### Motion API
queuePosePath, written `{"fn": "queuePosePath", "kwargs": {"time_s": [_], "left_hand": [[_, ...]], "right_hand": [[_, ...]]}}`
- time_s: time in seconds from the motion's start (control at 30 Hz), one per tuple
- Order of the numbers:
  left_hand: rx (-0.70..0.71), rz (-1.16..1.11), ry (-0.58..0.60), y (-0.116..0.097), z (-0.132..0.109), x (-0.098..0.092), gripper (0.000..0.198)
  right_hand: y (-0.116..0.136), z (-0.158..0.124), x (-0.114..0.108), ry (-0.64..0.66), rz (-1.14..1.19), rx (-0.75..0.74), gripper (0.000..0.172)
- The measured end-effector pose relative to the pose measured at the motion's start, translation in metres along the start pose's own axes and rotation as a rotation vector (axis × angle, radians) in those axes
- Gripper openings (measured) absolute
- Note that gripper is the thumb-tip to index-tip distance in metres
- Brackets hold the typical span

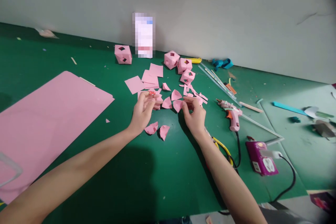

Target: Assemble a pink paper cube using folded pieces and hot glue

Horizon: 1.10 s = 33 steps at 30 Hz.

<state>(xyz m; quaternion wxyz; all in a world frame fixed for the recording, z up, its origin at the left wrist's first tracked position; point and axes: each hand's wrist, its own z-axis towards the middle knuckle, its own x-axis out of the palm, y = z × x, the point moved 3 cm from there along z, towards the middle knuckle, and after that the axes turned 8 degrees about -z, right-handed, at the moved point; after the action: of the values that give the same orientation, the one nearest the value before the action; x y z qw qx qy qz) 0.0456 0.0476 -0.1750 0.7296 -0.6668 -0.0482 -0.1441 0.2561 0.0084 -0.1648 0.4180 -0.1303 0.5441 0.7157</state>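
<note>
My right hand (194,113) has its thumb and index finger closed on the edge of a curved pink paper piece (177,105). Two similar pieces, a cupped one (167,103) and a pointed one (176,94), lie just left of it. My left hand (141,112), with a red band on one finger, reaches over a small pile of pink paper (158,104); its fingers are loosely bent and apart from the thumb. Closer to me are two folded pink pieces, one wide (151,128) and one narrow (164,132). Pink paper squares (135,84) lie beyond the left hand.
Pink paper polyhedra with cut-out holes, one at left (123,55) and several at right (172,59), stand near the wall. A pink glue gun (235,119), yellow-handled pliers (222,147) and a purple box (261,157) with a plug are at right. A large pink sheet (57,119) covers the left.
</note>
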Motion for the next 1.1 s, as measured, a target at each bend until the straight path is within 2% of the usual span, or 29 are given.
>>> {"fn": "queuePosePath", "kwargs": {"time_s": [0.13, 0.33, 0.5, 0.63, 0.7, 0.8, 0.9, 0.97, 1.1], "left_hand": [[-0.045, -0.037, 0.072, 0.0, -0.001, 0.004, 0.026], [-0.033, -0.021, 0.073, -0.008, -0.004, 0.004, 0.024], [0.046, 0.138, 0.105, -0.02, 0.008, 0.002, 0.022], [0.09, 0.334, 0.05, -0.024, 0.026, -0.004, 0.02], [0.074, 0.409, 0.098, -0.027, 0.026, -0.005, 0.022], [0.067, 0.495, 0.144, -0.037, 0.008, -0.009, 0.021], [0.06, 0.58, 0.144, -0.047, -0.028, -0.016, 0.025], [0.019, 0.655, 0.145, -0.05, -0.052, -0.022, 0.031], [0.074, 0.819, 0.138, -0.051, -0.084, -0.03, 0.044]], "right_hand": [[0.0, 0.0, 0.0, -0.002, -0.003, 0.023, 0.021], [-0.003, 0.002, -0.002, -0.03, -0.054, -0.007, 0.019], [-0.003, 0.0, -0.002, -0.025, -0.025, -0.025, 0.017], [-0.002, -0.001, -0.002, -0.016, 0.018, -0.029, 0.015], [-0.004, 0.0, -0.001, -0.007, 0.039, -0.018, 0.016], [-0.006, 0.0, 0.001, 0.022, 0.084, -0.036, 0.018], [-0.006, 0.0, 0.003, 0.039, 0.094, -0.086, 0.022], [-0.005, -0.001, 0.004, 0.043, 0.092, -0.119, 0.027], [-0.005, -0.001, 0.006, 0.036, 0.11, -0.138, 0.031]]}}
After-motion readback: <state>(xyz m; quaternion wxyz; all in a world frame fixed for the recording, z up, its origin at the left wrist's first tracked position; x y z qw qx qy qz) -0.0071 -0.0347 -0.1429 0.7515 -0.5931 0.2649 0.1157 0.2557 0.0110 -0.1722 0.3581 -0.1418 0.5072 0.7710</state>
